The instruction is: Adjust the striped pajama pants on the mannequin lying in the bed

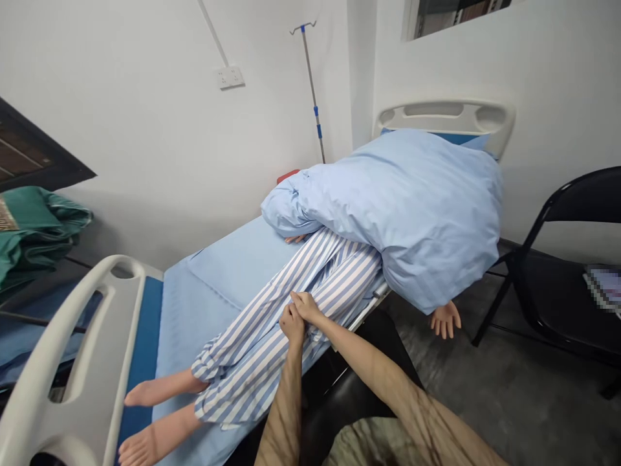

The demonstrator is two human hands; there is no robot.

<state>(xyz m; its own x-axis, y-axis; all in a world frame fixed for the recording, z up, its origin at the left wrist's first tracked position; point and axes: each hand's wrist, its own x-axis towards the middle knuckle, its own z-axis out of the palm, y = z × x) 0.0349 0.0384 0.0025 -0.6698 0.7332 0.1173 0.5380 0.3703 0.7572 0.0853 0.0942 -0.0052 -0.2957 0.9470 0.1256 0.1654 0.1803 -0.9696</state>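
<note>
My left hand (292, 323) is closed, held just above or against the striped trousers (252, 343) near the knees. Touching it from the right is my right hand (307, 308), its fingers curled too. Whatever the fingers may hold is hidden. The blue-and-white trousers are worn by a life-size manikin lying on the bed, its smooth bare feet (160, 437) towards the footboard. A puffed light-blue quilt (402, 200) covers its upper body and head. One manikin hand (445, 320) hangs below the quilt over the bed's side.
The bed has a pale footboard (104, 349) and headboard (499, 123). An IV pole (312, 84) rises behind it. On the right stands a black folding chair (548, 278) with a blurred item on its seat. Green folded cloth (43, 226) lies at far left.
</note>
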